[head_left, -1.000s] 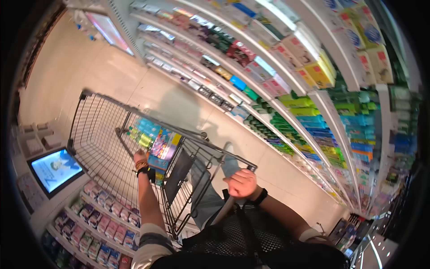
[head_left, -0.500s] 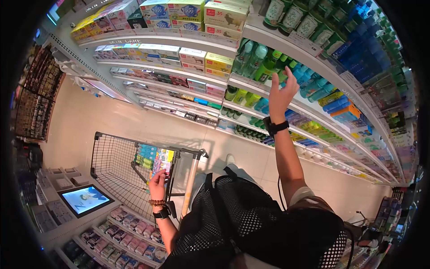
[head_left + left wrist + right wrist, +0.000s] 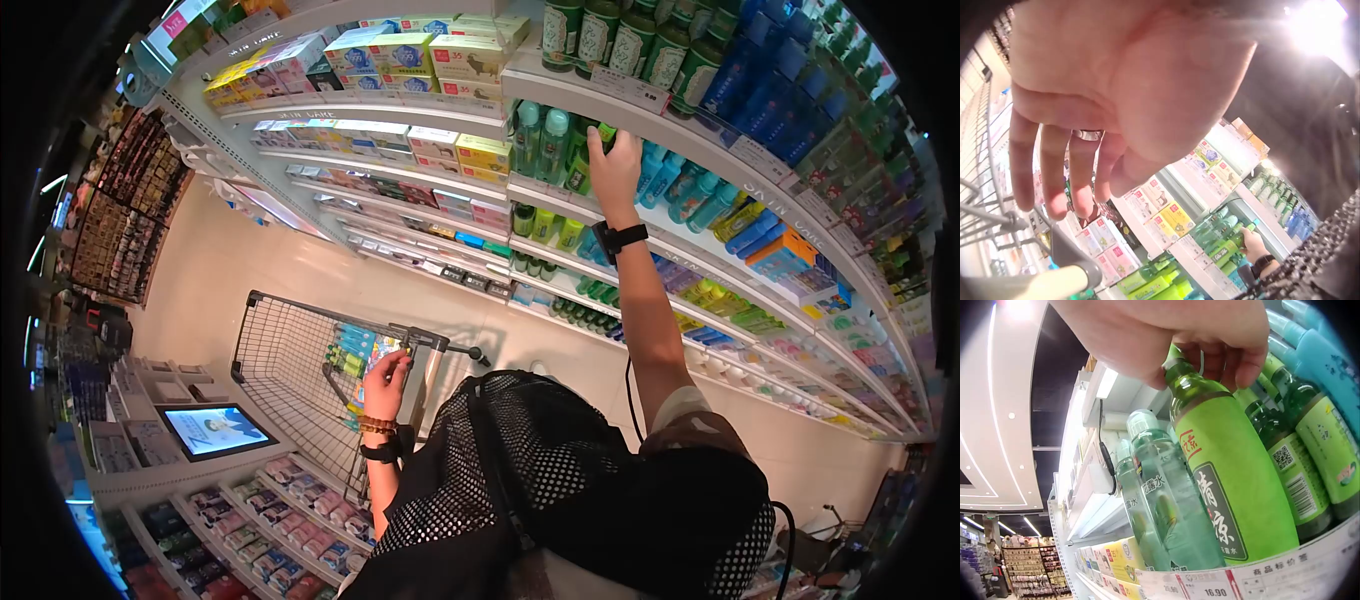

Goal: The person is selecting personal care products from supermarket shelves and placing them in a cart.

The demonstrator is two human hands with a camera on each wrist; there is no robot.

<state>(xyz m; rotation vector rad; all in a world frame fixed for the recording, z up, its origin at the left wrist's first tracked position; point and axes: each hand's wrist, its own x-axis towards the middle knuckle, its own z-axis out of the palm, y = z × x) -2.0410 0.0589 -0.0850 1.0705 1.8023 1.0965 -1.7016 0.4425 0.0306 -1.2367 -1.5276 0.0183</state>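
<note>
High on the right-hand shelf, my right hand (image 3: 615,172) grips a green floral water bottle (image 3: 1235,475) by its neck, thumb on one side and curled fingers on the other. The bottle stands tilted in the right wrist view, its base close to the shelf's price strip (image 3: 1272,575). Clear teal bottles (image 3: 1163,487) stand to its left, and more green bottles (image 3: 1291,465) to its right. My left hand (image 3: 383,385) hangs over the cart's handle end with loosely bent fingers and nothing in them. Behind it is the wire shopping cart (image 3: 270,330).
Colourful packages (image 3: 350,352) lie inside the cart. Boxed goods (image 3: 470,60) fill the shelves left of the bottles, and dark green bottles (image 3: 640,45) line the shelf above. A lit screen (image 3: 215,428) and a rack of small packs (image 3: 300,515) stand on the left side.
My right hand left the cart handle, reached up to the shelf and now grips a green bottle's neck. My left hand came up from inside the cart toward its handle end.
</note>
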